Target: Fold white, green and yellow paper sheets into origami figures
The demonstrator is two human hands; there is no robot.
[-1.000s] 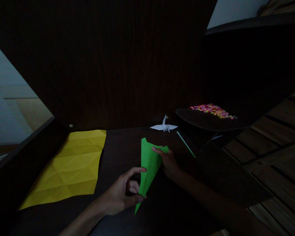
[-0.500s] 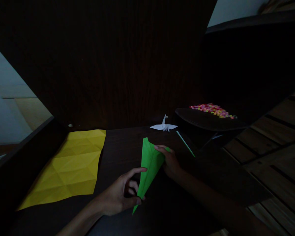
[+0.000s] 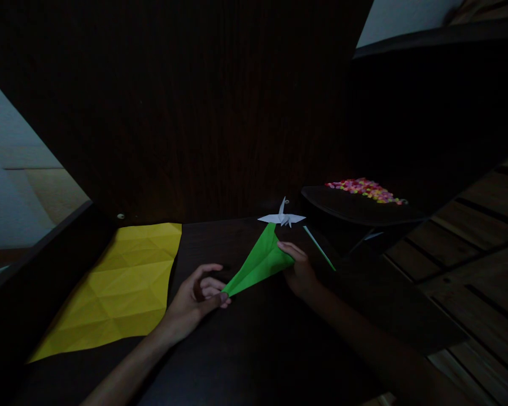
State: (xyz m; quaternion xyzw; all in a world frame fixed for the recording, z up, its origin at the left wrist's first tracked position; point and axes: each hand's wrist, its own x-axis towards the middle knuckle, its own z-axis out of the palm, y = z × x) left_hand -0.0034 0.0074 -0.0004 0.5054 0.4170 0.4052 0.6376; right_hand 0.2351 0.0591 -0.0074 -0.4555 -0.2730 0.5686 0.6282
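A sheet of green paper (image 3: 260,261), folded into a long kite-like shape, is held between both hands above the dark table. My left hand (image 3: 195,301) pinches its narrow lower-left tip between thumb and fingers, the index finger arched away. At the wider end, my right hand (image 3: 298,270) grips the paper's right side, thumb on top and the other fingers mostly hidden. Just beyond the green paper's top corner stands a white origami crane (image 3: 281,219).
To the left lies a creased yellow paper sheet (image 3: 122,287). A thin green-white strip (image 3: 319,248) rests right of the crane. Small colourful pieces (image 3: 370,190) are heaped on a dark rounded shelf (image 3: 334,204). A dark wooden panel (image 3: 195,113) rises behind the table.
The green paper has turned clockwise, its narrow tip swinging up and left, its wide end shifting right. My left hand moved up and left with the tip; my right moved slightly right.
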